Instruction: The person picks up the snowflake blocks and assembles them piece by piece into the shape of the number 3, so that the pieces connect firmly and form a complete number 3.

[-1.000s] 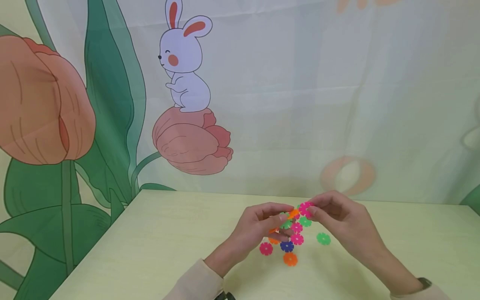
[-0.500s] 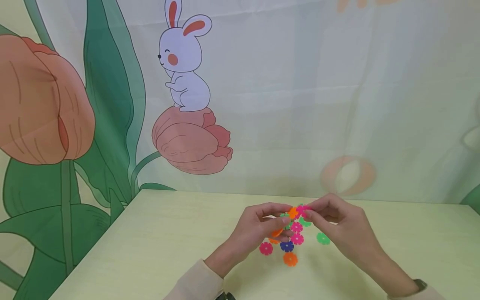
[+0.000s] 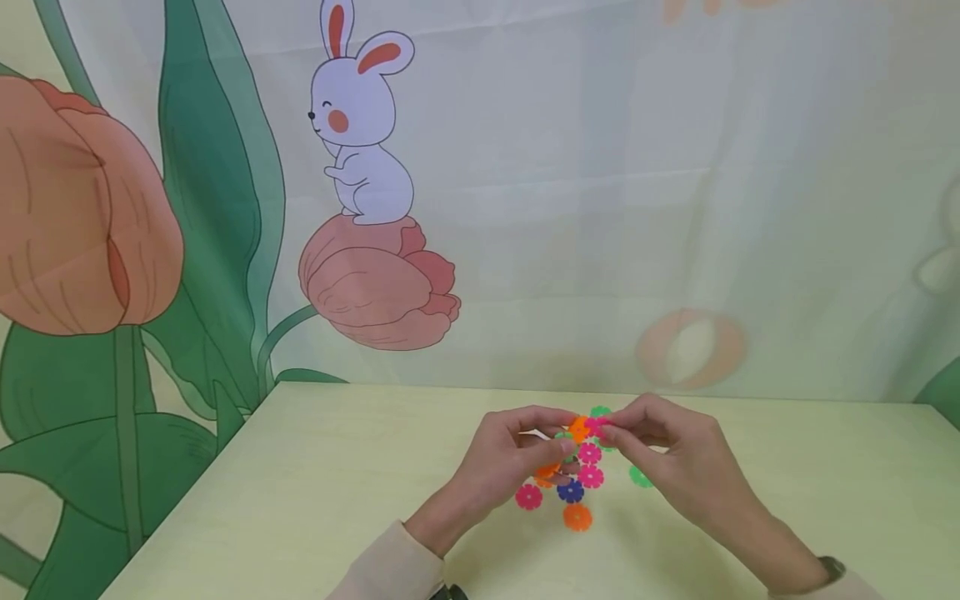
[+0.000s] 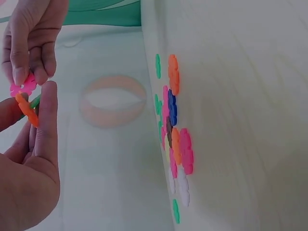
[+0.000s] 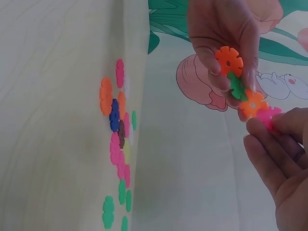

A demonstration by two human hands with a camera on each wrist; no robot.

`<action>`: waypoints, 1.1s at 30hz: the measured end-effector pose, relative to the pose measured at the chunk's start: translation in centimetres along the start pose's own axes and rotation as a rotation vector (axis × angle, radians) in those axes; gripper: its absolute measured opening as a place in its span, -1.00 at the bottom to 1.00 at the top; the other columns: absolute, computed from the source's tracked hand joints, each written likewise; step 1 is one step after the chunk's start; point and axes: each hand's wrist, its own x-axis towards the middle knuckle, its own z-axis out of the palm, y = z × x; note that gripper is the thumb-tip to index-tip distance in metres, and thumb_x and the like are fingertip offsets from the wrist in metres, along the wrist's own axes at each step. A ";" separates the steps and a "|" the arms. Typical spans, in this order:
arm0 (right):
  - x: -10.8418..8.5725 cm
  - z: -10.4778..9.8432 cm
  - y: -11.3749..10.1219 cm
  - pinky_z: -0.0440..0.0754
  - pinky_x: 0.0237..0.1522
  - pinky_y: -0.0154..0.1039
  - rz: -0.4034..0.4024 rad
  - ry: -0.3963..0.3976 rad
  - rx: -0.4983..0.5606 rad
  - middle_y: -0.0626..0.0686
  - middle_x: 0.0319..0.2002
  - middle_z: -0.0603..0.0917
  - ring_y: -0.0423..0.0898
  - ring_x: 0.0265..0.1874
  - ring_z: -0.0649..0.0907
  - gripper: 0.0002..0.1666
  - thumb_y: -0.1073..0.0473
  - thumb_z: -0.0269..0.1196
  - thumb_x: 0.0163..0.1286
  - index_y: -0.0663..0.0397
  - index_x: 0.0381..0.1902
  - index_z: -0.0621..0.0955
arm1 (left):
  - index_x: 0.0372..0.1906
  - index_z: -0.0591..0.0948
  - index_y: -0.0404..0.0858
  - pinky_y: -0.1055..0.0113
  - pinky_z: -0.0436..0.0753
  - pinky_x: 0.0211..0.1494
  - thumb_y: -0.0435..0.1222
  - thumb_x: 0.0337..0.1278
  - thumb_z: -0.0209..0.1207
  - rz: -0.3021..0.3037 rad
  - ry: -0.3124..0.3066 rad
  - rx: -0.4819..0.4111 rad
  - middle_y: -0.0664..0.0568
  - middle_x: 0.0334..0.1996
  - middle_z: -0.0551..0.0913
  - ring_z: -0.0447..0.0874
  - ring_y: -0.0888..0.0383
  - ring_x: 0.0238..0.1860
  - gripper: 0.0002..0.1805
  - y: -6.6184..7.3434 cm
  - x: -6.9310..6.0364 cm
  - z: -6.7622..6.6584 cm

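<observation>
In the right wrist view my left hand (image 5: 226, 29) holds a joined chain of notched flower discs: an orange disc (image 5: 228, 61) at one end, a green disc (image 5: 236, 86), then a second orange disc (image 5: 253, 104). My right hand (image 5: 288, 159) pinches a pink disc (image 5: 268, 116) against that second orange disc. In the head view both hands, left (image 3: 495, 458) and right (image 3: 690, 458), are raised above the loose discs. Whether the pink disc is slotted into the orange one, I cannot tell.
Loose discs lie on the pale table (image 3: 315, 492) beneath the hands, among them a blue one (image 3: 571, 490), an orange one (image 3: 577, 517), a pink one (image 3: 528, 497) and a green one (image 3: 641, 476). Behind stands a printed cloth backdrop (image 3: 540, 208).
My right hand has moved left and slightly down, bringing the pink disc up against the orange disc in my left hand. The orange disc has turned to face the head camera more.
</observation>
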 end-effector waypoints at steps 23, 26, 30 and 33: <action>0.1 0.4 1.4 0.76 -0.13 -0.39 0.047 -0.005 0.066 -0.11 -0.18 0.83 -0.20 -0.24 0.83 -0.69 0.44 0.49 0.29 -0.02 -0.10 0.77 | -0.04 0.75 -0.29 0.28 0.78 -0.15 -0.23 0.43 0.34 -0.058 0.026 0.004 -0.02 -0.21 0.81 0.81 0.08 -0.23 -0.80 -0.6 0.8 -0.1; 0.0 0.4 1.4 0.76 -0.11 -0.38 0.066 -0.009 0.082 -0.10 -0.17 0.84 -0.19 -0.23 0.83 -0.70 0.43 0.49 0.31 -0.01 -0.08 0.77 | -0.06 0.76 -0.31 0.27 0.79 -0.14 -0.24 0.42 0.34 -0.050 0.019 -0.004 -0.03 -0.22 0.82 0.82 0.08 -0.23 -0.80 -0.6 0.7 0.0; 0.0 0.3 1.5 0.76 -0.09 -0.38 0.074 -0.007 0.070 -0.11 -0.15 0.84 -0.21 -0.20 0.83 -0.71 0.40 0.48 0.34 -0.01 -0.05 0.77 | -0.07 0.76 -0.33 0.26 0.80 -0.12 -0.25 0.43 0.34 -0.040 0.017 -0.012 -0.04 -0.23 0.82 0.83 0.07 -0.23 -0.80 -0.6 0.6 0.0; 0.0 -0.1 2.0 0.75 -0.13 -0.40 0.083 0.000 -0.002 -0.11 -0.14 0.83 -0.22 -0.22 0.82 -0.71 0.38 0.48 0.36 -0.01 -0.02 0.78 | -0.08 0.74 -0.33 0.26 0.80 -0.11 -0.24 0.44 0.33 -0.035 0.026 -0.015 -0.04 -0.22 0.81 0.83 0.06 -0.21 -0.79 -0.6 0.5 0.0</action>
